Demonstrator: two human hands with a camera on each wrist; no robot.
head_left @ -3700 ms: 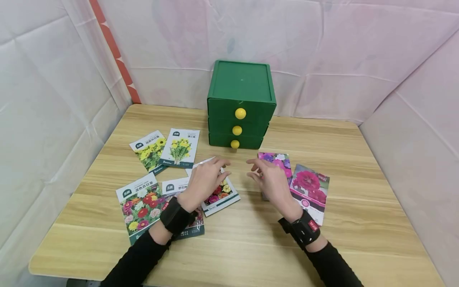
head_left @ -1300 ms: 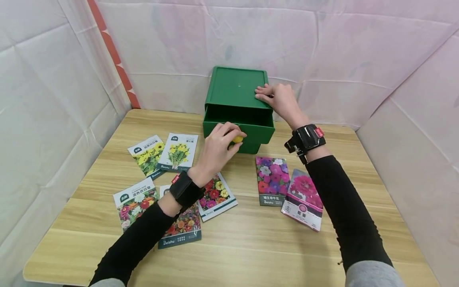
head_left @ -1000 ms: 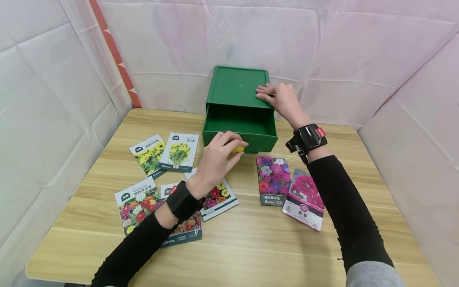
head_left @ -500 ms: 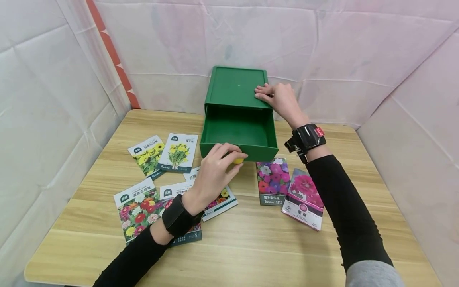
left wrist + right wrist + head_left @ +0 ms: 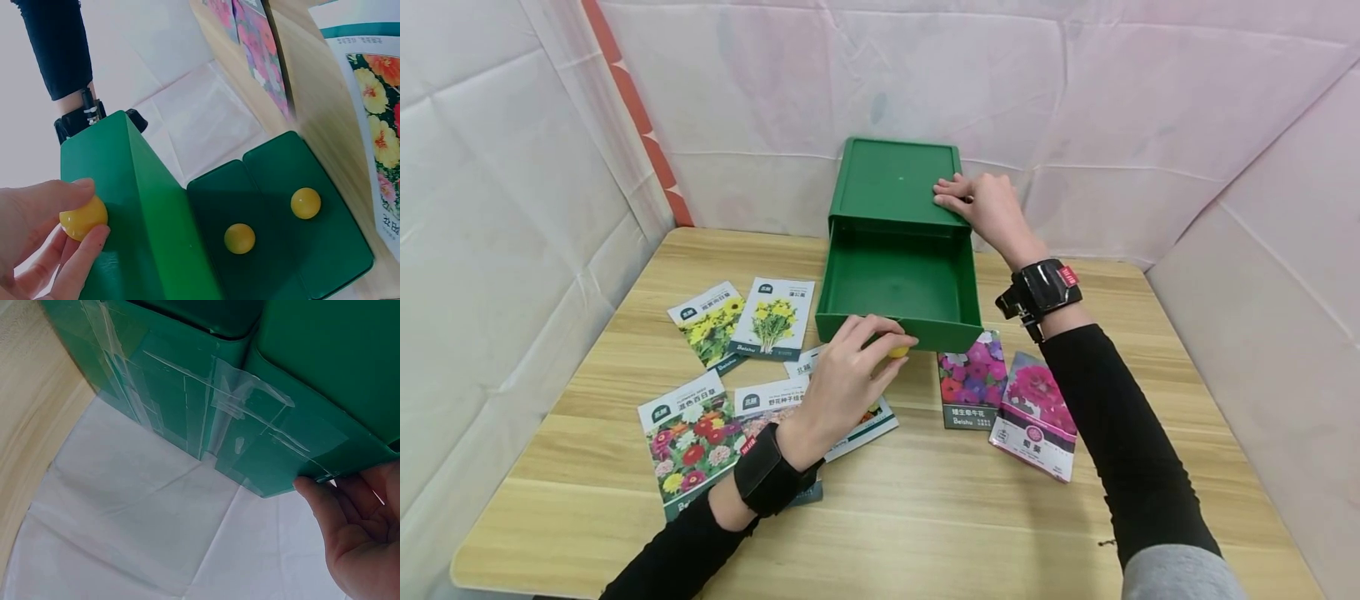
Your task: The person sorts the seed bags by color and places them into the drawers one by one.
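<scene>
Wooden table (image 5: 925, 517) fills the near view, with black-sleeved arms reaching in from 6 o'clock. Nearest, at 8 o'clock, lie zinnia and wildflower seed packets (image 5: 688, 437); at 4 o'clock, a pink-flowered seed packet (image 5: 1037, 417) overlaps a petunia packet (image 5: 970, 383). At centre, the left hand (image 5: 846, 379) pinches the yellow knob (image 5: 898, 351) of the top drawer (image 5: 898, 292), thumb and fingers curled round it; the drawer stands pulled well out. At 10 o'clock sit two yellow-flower packets (image 5: 771, 317). Farthest, at 12 o'clock, the green drawer chest (image 5: 891, 183) stands against the white fabric wall; the right hand (image 5: 988, 208) rests on its top right corner, fingers laid flat, grasping nothing.
</scene>
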